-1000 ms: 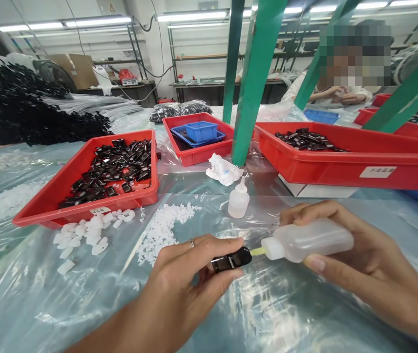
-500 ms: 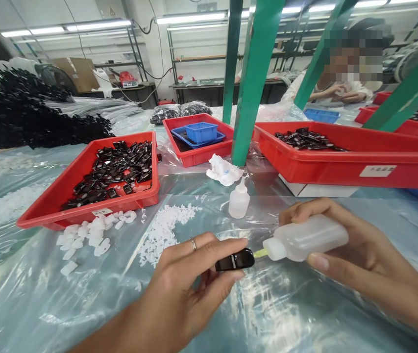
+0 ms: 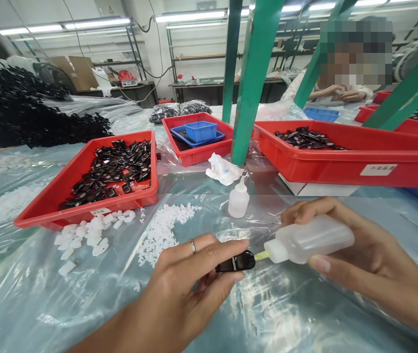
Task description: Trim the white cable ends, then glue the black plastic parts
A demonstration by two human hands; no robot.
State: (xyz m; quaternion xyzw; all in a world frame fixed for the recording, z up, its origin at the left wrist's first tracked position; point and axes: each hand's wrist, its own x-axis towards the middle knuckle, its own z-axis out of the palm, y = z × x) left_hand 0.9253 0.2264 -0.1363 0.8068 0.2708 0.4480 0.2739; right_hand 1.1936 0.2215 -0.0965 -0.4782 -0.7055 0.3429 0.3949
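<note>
Between the thumb and fingers of my left hand (image 3: 190, 272) is a small glossy black plastic piece (image 3: 243, 261) with a rounded end. My right hand (image 3: 359, 260) grips a translucent squeeze bottle (image 3: 317, 239), tilted on its side. Its yellowish nozzle tip (image 3: 262, 255) points left and meets, or nearly meets, the rounded end of the black piece. A second, smaller squeeze bottle (image 3: 238, 202) stands upright behind my hands, beside a crumpled white tissue (image 3: 223, 169).
Black pieces fill part of a red tray (image 3: 146, 197) at left; another red tray (image 3: 326, 164) stands at right. Small white parts (image 3: 168, 223) and white discs (image 3: 91, 233) lie on the plastic-covered table. A green post (image 3: 255, 78) rises mid-table. A person (image 3: 341, 93) sits across.
The squeeze bottle in my right hand has shifted slightly right. My left hand and the black piece have hardly moved.
</note>
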